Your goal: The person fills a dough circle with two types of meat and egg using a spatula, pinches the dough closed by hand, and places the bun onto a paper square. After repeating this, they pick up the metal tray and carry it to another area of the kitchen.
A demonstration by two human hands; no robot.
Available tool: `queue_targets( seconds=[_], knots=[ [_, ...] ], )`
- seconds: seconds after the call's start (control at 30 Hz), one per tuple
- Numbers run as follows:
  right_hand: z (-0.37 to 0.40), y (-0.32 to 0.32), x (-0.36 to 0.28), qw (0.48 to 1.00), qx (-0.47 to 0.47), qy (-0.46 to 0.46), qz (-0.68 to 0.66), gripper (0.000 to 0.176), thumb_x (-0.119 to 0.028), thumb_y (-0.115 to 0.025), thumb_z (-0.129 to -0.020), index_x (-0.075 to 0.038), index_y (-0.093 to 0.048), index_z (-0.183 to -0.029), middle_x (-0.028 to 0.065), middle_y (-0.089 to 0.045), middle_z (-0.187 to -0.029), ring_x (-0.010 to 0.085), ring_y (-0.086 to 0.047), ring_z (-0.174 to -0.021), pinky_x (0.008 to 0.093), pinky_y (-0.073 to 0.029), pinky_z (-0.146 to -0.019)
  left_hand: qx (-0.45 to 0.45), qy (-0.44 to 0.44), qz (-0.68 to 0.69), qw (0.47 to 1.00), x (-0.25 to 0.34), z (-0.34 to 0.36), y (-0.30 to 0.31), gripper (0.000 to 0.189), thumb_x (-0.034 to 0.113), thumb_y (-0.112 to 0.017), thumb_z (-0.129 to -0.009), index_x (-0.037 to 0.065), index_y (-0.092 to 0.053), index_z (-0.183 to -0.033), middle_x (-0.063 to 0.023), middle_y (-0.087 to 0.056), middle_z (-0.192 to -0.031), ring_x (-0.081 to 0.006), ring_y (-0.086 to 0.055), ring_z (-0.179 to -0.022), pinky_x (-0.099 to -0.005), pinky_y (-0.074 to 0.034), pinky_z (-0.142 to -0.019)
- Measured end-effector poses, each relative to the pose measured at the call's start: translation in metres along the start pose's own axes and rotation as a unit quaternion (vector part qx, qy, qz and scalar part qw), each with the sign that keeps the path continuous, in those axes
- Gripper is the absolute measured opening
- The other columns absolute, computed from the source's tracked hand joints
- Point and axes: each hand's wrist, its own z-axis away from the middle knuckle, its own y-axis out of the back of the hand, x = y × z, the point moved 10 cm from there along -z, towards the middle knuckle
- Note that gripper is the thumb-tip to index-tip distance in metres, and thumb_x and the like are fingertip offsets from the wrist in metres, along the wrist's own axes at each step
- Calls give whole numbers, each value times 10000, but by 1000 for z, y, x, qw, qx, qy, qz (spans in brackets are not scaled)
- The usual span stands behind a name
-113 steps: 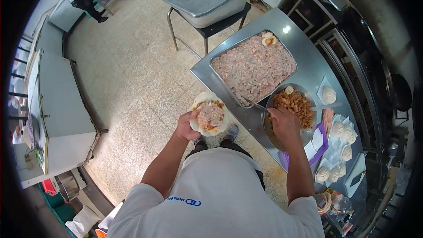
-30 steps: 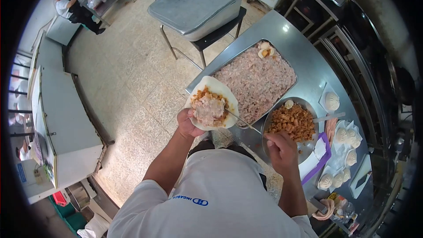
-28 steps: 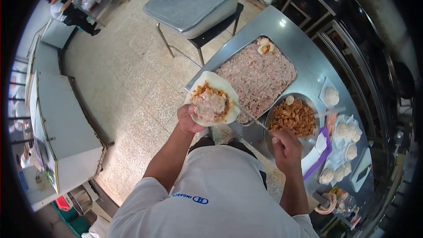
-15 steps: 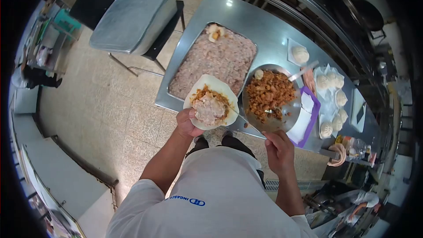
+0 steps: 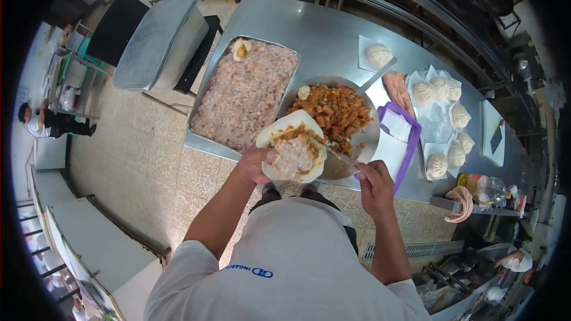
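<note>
My left hand [image 5: 256,166] holds a round sheet of dough [image 5: 266,137] by its left edge, fingers closed on it. Pale minced meat [image 5: 293,156] and some orange-brown filling lie on the dough. In my right hand [image 5: 376,184] is a thin metal spatula [image 5: 342,157], its far end touching the filling on the dough. Just beyond, a metal bowl [image 5: 370,135] contains reddish-brown filling [image 5: 333,113]. A large tray [image 5: 299,58] of pale minced meat [image 5: 244,92] lies to the left of the bowl.
Pleated buns [image 5: 440,88] on paper squares stand on the steel table [image 5: 333,27] at the right, near a purple-rimmed tray [image 5: 410,154], a cloth [image 5: 398,90] and a white board [image 5: 492,134]. A covered container [image 5: 157,41] is at the left. A person [image 5: 44,122] is at the far left.
The view has shifted, so the table and its trays appear farther left. The dough has come over the bowl's near-left edge, with the spatula still at its filling.
</note>
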Motion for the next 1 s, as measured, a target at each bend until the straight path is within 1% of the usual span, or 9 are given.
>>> queue_targets(
  seconds=[0.13,0.2,0.27,0.33,0.67,0.8,0.87,0.93,1.0],
  knots=[
    [3,15,36,993,-56,-71,82,130,-23,-616,-904,-23,-657,-1027,146,-570,-792,306,-594,-687,390,-468,-605,65,2,-67,996,-20,-17,13,745,159,-750,-748,-13,-440,-1404,-188,-584,-1323,-331,-603,-1198,-487,-488,-1035],
    [0,33,34,996,-27,-67,44,113,-20,-608,-907,-12,-653,-1011,140,-559,-765,292,-571,-667,389,-443,-595,94,8,-82,992,-31,-19,18,724,158,-745,-764,-11,-442,-1400,-184,-577,-1334,-331,-601,-1201,-483,-487,-1039],
    [-1,46,40,998,6,-66,11,98,-17,-601,-911,-1,-649,-995,135,-548,-737,277,-549,-647,388,-418,-584,82,2,-71,994,-38,-21,15,722,157,-743,-767,-12,-441,-1400,-184,-575,-1336,-331,-602,-1200,-483,-487,-1039],
    [-1,41,41,999,-24,-27,-1,130,-12,-617,-886,-12,-644,-1013,150,-596,-815,330,-605,-709,420,-477,-627,70,-2,-59,996,-45,-20,11,719,157,-741,-769,-12,-440,-1400,-183,-573,-1337,-332,-603,-1198,-483,-488,-1038],
    [-4,21,30,991,-132,-1,-15,192,30,-625,-805,-24,-666,-984,129,-618,-848,322,-638,-765,397,-508,-669,62,39,-49,996,-50,-1,21,724,152,-713,-765,-32,-431,-1406,-209,-585,-1320,-340,-623,-1168,-488,-500,-1022],
    [-6,27,40,996,-78,19,45,180,21,-622,-817,-24,-668,-986,132,-613,-837,320,-626,-746,402,-500,-662,68,50,-67,994,-41,4,27,723,168,-703,-773,-30,-428,-1412,-207,-587,-1320,-332,-629,-1161,-473,-503,-1019],
    [1,41,64,998,22,-53,28,188,12,-621,-821,-24,-663,-1001,143,-602,-823,334,-610,-730,422,-490,-650,59,43,-63,995,-33,7,26,719,197,-703,-784,-26,-432,-1411,-204,-591,-1317,-333,-631,-1158,-473,-504,-1016],
    [17,37,87,996,38,-68,42,196,22,-607,-831,-21,-653,-1016,165,-590,-814,376,-596,-736,455,-478,-648,47,42,-58,996,-29,7,13,715,226,-704,-795,-22,-435,-1410,-201,-594,-1315,-334,-633,-1154,-472,-506,-1012],
    [30,23,87,970,-45,-61,230,141,18,-567,-851,-19,-634,-970,180,-593,-827,414,-595,-765,484,-474,-665,8,9,85,996,-19,11,-8,695,286,-692,-826,-15,-447,-1402,-198,-589,-1326,-339,-626,-1161,-480,-501,-1015]
  ],
)
